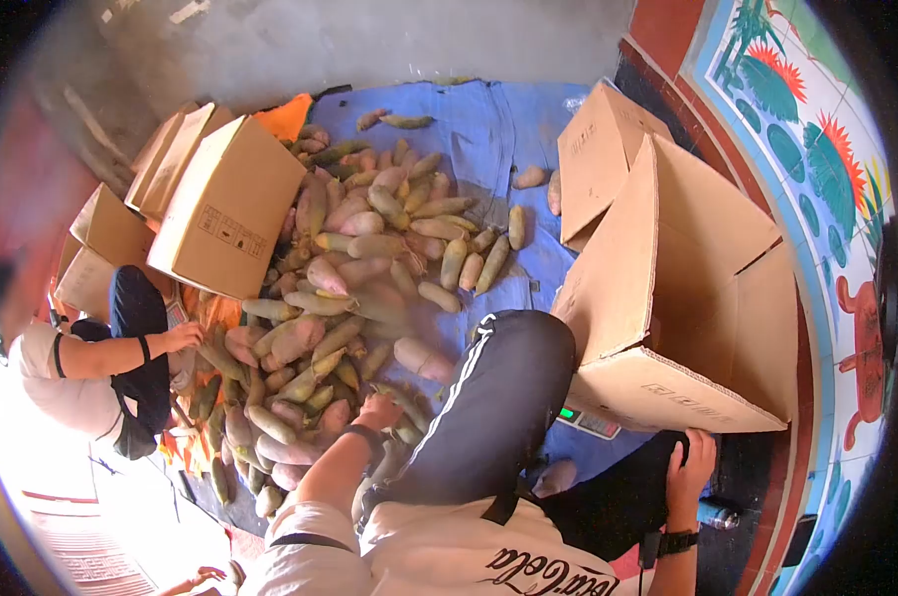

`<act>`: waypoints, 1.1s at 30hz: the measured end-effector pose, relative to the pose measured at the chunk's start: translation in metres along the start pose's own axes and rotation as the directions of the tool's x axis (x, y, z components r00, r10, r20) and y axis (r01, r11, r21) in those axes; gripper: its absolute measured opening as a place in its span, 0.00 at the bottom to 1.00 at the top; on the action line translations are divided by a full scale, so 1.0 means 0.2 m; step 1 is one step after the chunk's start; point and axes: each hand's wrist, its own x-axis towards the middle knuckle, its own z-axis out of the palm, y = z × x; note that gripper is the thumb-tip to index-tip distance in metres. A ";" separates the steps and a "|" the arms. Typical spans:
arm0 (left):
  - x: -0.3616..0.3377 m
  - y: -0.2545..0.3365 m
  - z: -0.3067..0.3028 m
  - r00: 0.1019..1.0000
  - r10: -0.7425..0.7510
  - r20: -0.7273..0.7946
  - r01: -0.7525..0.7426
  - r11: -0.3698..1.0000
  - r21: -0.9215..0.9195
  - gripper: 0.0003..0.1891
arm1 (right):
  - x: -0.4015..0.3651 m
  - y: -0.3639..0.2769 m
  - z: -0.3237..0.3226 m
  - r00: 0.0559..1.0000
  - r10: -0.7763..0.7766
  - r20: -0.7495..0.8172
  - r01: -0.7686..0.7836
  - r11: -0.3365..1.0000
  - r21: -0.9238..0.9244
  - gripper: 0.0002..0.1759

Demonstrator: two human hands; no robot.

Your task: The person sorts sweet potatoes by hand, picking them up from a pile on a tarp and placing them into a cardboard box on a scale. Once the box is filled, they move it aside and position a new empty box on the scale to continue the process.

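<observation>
My left hand (377, 409), with a dark band at the wrist, reaches into a large pile of radishes (369, 243), some green and some pinkish-white. Its fingers are curled at the end of a green radish (401, 401), partly hidden by the hand. On the other side, my right hand (695, 459) is beside my dark-trousered knee, its fingers extended up to the lower edge of a big open cardboard box (712, 308). Nothing shows in that hand. Beneath the box is a scale with a lit green display (570, 413).
A second carton (603, 149) stands behind the big box. Several cartons (230, 204) are at the left, near another person (81, 353) whose hand touches the pile. A blue sheet (469, 109) lies under the radishes. A tiled wall (816, 159) borders the right.
</observation>
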 end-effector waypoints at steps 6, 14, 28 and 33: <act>-0.03 0.02 0.00 0.986 -0.046 0.163 0.043 0.999 0.021 0.26 | -0.01 0.03 0.03 0.999 -0.017 0.032 0.017 1.000 0.006 0.16; -0.07 -0.03 0.13 0.969 -0.071 0.237 0.059 0.996 0.060 0.28 | 0.00 0.02 0.02 0.998 -0.031 0.058 0.031 1.000 -0.006 0.14; -0.09 -0.01 0.14 0.947 -0.115 0.301 0.011 0.945 0.327 0.35 | 0.01 0.02 0.02 0.995 -0.018 0.102 0.022 0.999 -0.031 0.13; 0.01 -0.24 0.39 0.987 -0.009 0.158 -0.039 0.954 0.296 0.28 | 0.02 0.00 0.03 0.995 0.028 0.095 -0.024 0.999 -0.044 0.13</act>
